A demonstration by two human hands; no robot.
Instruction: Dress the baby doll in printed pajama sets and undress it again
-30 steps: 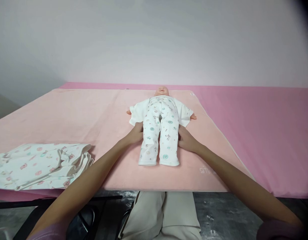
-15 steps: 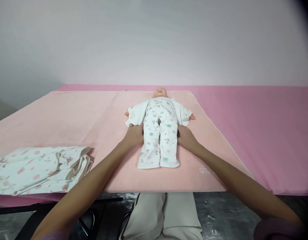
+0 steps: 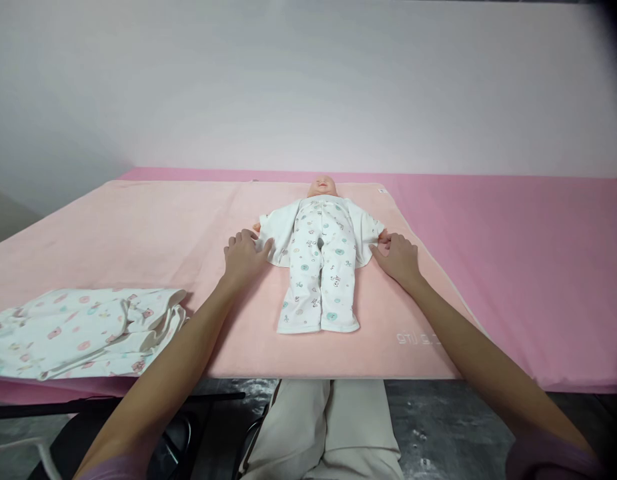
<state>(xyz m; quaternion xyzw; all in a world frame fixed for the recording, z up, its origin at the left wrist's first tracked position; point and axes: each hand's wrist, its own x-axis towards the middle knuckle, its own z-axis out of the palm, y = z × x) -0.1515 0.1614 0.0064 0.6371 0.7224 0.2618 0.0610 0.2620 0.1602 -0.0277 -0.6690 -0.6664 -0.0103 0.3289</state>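
Note:
A baby doll (image 3: 322, 186) lies on its back, head away from me, arms spread, on a peach mat. Patterned white pants (image 3: 321, 267) lie over its front, their legs towards me. Beneath them a white top (image 3: 284, 225) covers the doll's arms, its lower corners showing on both sides. My left hand (image 3: 245, 255) rests with fingers apart at the left sleeve, thumb on the cloth. At the right sleeve, beside the doll's small hand, is my right hand (image 3: 398, 257), its fingers also apart and its thumb at the top's edge.
Folded white patterned cloth (image 3: 83, 333) lies at the table's front left. The peach mat (image 3: 188, 220) covers part of a pink cloth (image 3: 533, 267). A pale wall (image 3: 308, 87) stands behind. Below the front edge are a dark chair and my legs.
Both my hands have moved outward and away from me, from beside the pants to the sleeves, and their fingers have spread. More of the white top's lower corners now shows.

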